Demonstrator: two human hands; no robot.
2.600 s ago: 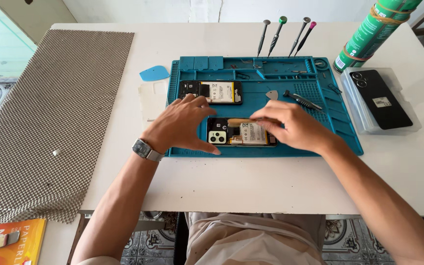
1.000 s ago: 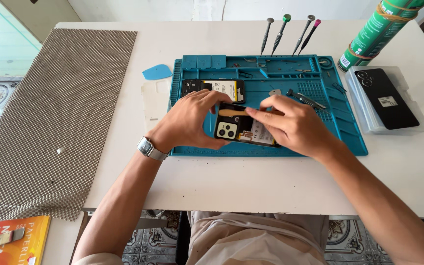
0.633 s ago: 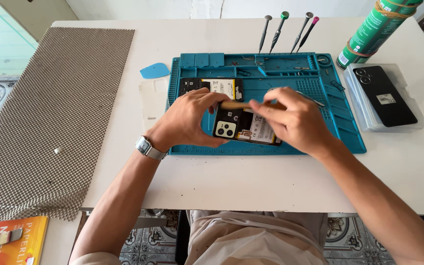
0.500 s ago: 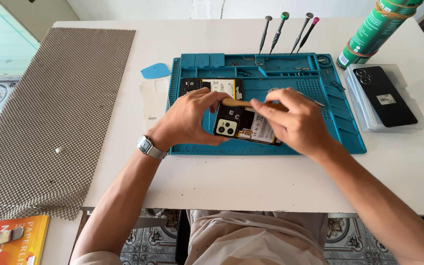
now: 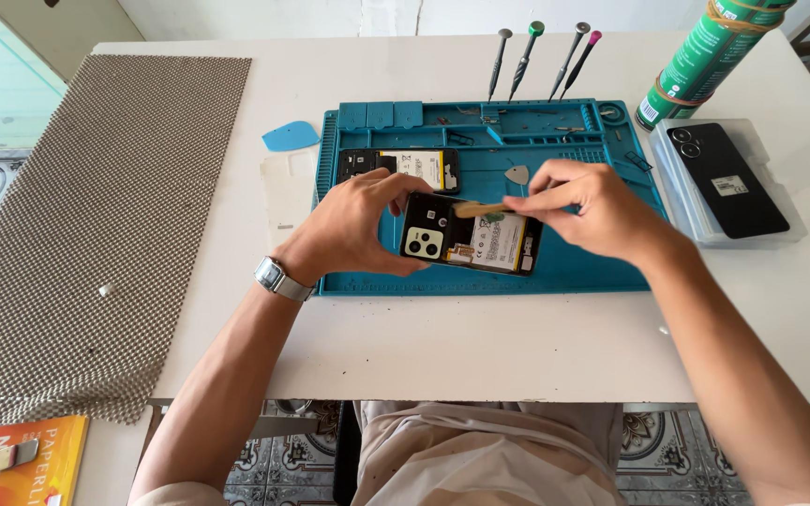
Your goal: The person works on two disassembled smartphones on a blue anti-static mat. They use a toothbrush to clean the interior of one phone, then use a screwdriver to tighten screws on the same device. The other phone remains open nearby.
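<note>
Your left hand (image 5: 353,225) is clamped on the camera end of the open phone (image 5: 469,234) at the mat's (image 5: 574,272) middle, your right hand (image 5: 588,204) pinches a wooden stick (image 5: 480,210) over its top edge, so hold firm and pry shallow.

four upright metal screwdrivers (image 5: 536,58) stand beyond my blue silicone work mat (image 5: 574,272); a green cylindrical can (image 5: 705,58), a grey woven mesh mat (image 5: 96,215) flank it on the white bench (image 5: 480,337).
</note>
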